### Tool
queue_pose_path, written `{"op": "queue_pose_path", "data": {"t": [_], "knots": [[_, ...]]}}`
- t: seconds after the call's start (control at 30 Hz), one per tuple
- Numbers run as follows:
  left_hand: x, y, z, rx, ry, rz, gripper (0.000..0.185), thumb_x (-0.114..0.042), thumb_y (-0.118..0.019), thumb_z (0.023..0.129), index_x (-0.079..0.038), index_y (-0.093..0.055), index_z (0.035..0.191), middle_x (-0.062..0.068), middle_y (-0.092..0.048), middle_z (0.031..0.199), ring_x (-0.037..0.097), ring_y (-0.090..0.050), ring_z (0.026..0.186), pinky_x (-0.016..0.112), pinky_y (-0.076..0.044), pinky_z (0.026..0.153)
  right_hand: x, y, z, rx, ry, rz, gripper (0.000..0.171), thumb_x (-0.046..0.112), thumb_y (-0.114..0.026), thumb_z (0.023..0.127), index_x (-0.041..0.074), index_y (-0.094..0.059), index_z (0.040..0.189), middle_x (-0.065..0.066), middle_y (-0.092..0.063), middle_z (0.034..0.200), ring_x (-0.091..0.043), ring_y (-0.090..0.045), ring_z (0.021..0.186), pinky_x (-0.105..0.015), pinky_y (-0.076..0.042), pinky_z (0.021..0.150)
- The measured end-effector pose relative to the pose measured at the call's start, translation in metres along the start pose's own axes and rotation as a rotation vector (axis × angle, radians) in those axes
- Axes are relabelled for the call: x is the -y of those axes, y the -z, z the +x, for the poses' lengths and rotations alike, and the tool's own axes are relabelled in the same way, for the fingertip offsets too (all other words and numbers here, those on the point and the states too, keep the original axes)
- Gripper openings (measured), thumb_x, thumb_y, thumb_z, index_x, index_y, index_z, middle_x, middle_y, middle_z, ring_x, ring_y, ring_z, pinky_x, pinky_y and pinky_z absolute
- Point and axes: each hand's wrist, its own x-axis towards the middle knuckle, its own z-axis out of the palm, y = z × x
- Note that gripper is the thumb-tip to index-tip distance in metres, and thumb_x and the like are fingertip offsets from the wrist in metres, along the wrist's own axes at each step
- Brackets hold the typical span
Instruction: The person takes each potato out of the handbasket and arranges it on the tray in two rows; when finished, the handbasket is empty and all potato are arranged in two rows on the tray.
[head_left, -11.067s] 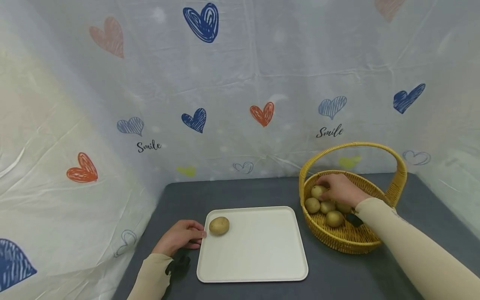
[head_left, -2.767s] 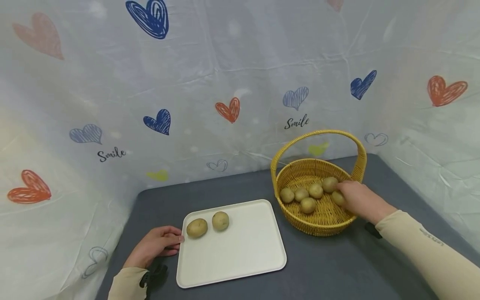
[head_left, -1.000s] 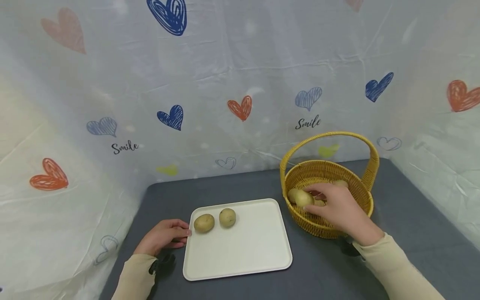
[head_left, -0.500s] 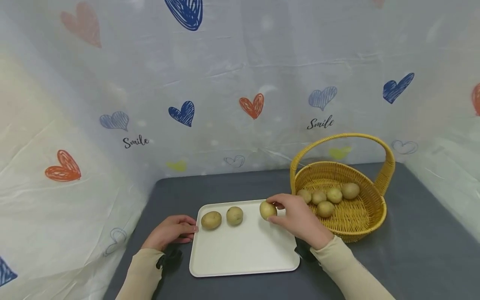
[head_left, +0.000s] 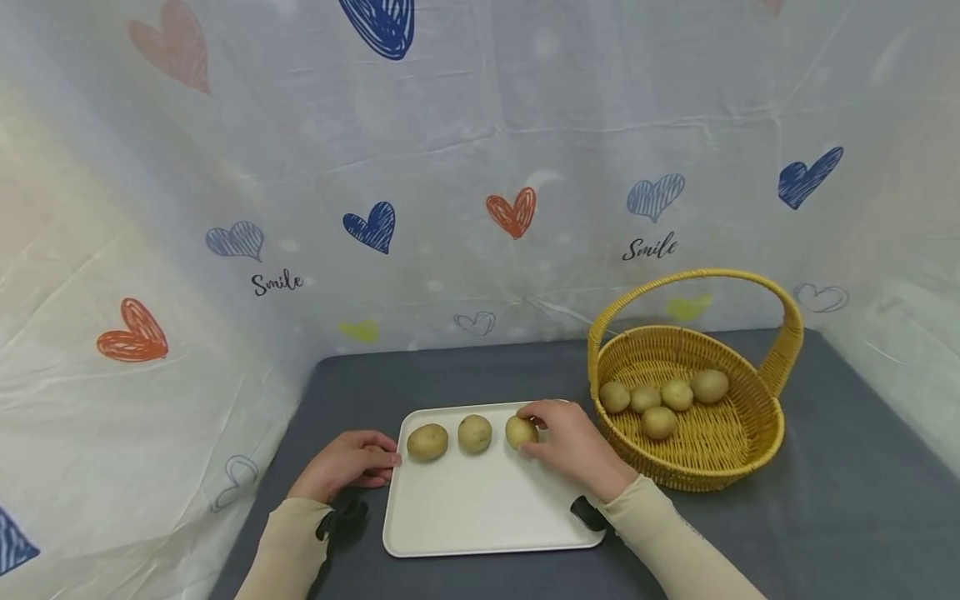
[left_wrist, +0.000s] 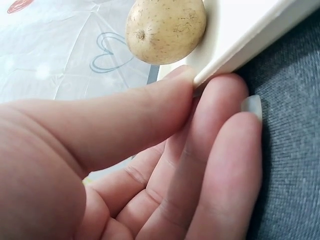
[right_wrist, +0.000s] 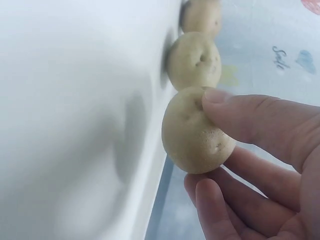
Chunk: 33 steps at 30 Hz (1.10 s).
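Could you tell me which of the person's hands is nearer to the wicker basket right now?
Right. The right hand holds a potato over the tray, just left of the basket. The left hand grips the tray's far left edge, farther away.

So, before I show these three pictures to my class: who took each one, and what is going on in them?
A person wears three cameras. The head view looks down on a grey table. The left hand pinches the edge of a white tray, shown close up by the left wrist view. The right hand holds a potato at the tray beside two other potatoes, shown close up by the right wrist view. A wicker basket holds five more potatoes.
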Motion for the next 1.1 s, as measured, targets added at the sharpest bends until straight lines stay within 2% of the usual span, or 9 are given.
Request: {"op": "queue_pose_path", "data": {"t": [0.27, 0.63, 0.87, 1.1], "knots": [[0.004, -0.003, 0.0, -0.001, 0.02, 0.005, 0.034, -0.023, -0.086, 0.094, -0.003, -0.075, 0.119, 0.008, -0.077, 0.094, 0.017, -0.075, 0.083, 0.034, -0.067, 0.075, -0.001, -0.008, -0.004, -0.005, 0.023, -0.015, 0.037, 0.009, -0.093, 0.079, 0.009, -0.08, 0.114, -0.003, -0.081, 0.109, -0.02, -0.072, 0.094, -0.034, -0.059, 0.084], [0.004, -0.003, -0.001, 0.009, 0.013, -0.004, 0.036, -0.023, -0.086, 0.094, -0.002, -0.074, 0.121, 0.008, -0.077, 0.095, 0.018, -0.075, 0.084, 0.034, -0.067, 0.076, -0.005, -0.016, -0.004, -0.023, 0.089, -0.071, 0.034, 0.008, -0.092, 0.078, 0.007, -0.081, 0.111, -0.004, -0.081, 0.105, -0.018, -0.071, 0.093, -0.034, -0.06, 0.082], [0.003, 0.001, 0.0, 0.03, -0.009, -0.013, 0.037, -0.022, -0.084, 0.095, 0.0, -0.073, 0.122, 0.008, -0.076, 0.096, 0.018, -0.075, 0.084, 0.034, -0.067, 0.076, -0.005, -0.016, -0.002, -0.022, 0.068, -0.063, 0.034, 0.009, -0.091, 0.08, 0.007, -0.081, 0.112, -0.003, -0.08, 0.106, -0.016, -0.069, 0.092, -0.032, -0.058, 0.081], [0.001, 0.002, 0.003, 0.029, -0.02, -0.01, 0.036, -0.022, -0.085, 0.095, -0.001, -0.073, 0.121, 0.007, -0.076, 0.094, 0.017, -0.074, 0.083, 0.034, -0.067, 0.075, -0.002, -0.015, 0.001, -0.027, 0.04, -0.043, 0.033, 0.011, -0.091, 0.082, 0.007, -0.08, 0.113, -0.005, -0.08, 0.107, -0.02, -0.072, 0.095, -0.035, -0.059, 0.083]]}}
